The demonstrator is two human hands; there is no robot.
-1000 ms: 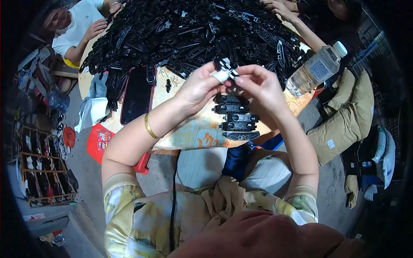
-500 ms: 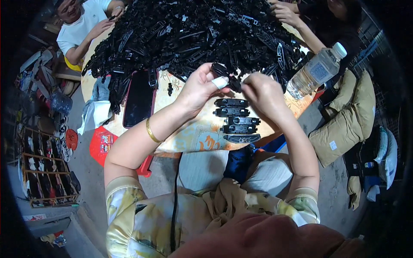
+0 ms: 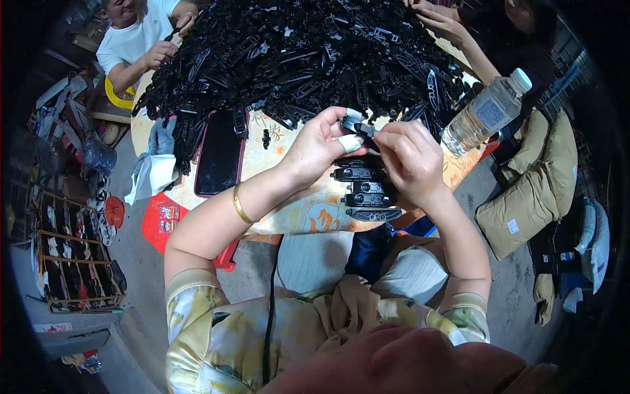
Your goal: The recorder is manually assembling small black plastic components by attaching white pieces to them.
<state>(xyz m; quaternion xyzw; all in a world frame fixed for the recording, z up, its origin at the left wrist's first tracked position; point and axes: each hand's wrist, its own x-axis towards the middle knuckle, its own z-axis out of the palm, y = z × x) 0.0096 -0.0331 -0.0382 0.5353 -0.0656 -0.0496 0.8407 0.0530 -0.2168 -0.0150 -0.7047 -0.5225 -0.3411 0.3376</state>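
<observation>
Between my two hands is a small black plastic part (image 3: 362,127). White tape or finger covers wrap the thumb and a fingertip of my left hand (image 3: 323,143), which pinches the part from the left. From the right, the fingers of my right hand (image 3: 412,157) are closed on its other end. Just below my hands, a short column of long black plastic pieces (image 3: 367,198) lies side by side on the patterned tabletop (image 3: 289,210). My right hand partly covers the upper ones. Beyond my hands rises a large heap of similar black parts (image 3: 295,65).
A dark phone (image 3: 220,154) lies left of my hands, near a white paper or cloth (image 3: 151,177). A clear plastic bottle (image 3: 489,108) stands at the right. Two people (image 3: 134,39) work across the heap. A red bag (image 3: 161,220) hangs by the table's left edge.
My right hand has turned and shifted slightly right and down. The part between my hands now shows more plainly. The person at the far left has moved a hand lower.
</observation>
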